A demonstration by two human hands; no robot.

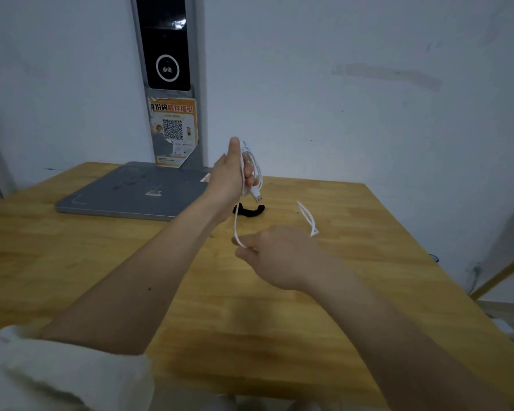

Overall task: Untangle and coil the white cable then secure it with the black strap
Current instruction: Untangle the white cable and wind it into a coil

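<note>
My left hand (230,173) is raised above the wooden table (101,262) and grips several loops of the white cable (254,167), thumb pointing up. A USB plug (257,194) dangles below that hand. One strand runs down from the coil to my right hand (275,253), which pinches it low over the table. The cable's free tail (307,218) sticks out to the right of my right hand. The black strap (250,210) lies curved on the table just behind and below my left hand.
A flat grey base plate (125,194) lies at the back left of the table, with a grey post (168,69) carrying a black screen and an orange QR-code sticker. The table's right edge drops off near a wooden bar (502,271).
</note>
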